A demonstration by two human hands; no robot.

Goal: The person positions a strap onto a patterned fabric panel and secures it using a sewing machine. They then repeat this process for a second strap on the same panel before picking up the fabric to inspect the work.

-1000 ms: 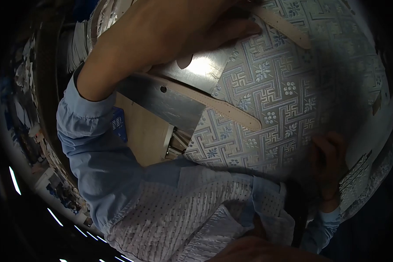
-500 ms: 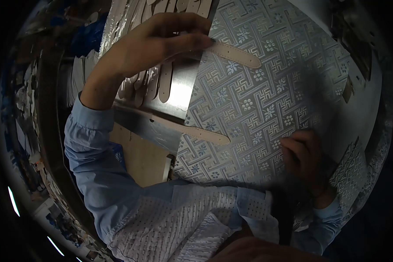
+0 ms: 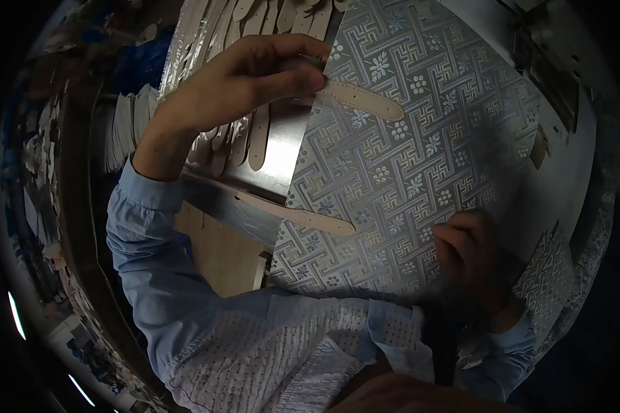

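Note:
My left hand is at the upper left, thumb and fingers closed at the near end of a pale leather strap. This strap has a rounded tip, edge stitching and small holes, and lies over the patterned sheet; its other end is hidden by the hand. Below it, a second stitched leather strap reaches across the sheet's left edge. Lower right, my right hand rests in shadow by the sheet with curled fingers; whether anything is in them I cannot tell.
Several more pale straps hang or lie in rows over a shiny metal surface at the upper left. Dark machine parts stand at the upper right. Folded patterned material lies at the right, and a stack of white sheets at the left.
The whole view has shifted slightly. My left thumb has drawn back a little leftward along the strap, while both straps keep their places on the patterned sheet. My right hand stays curled.

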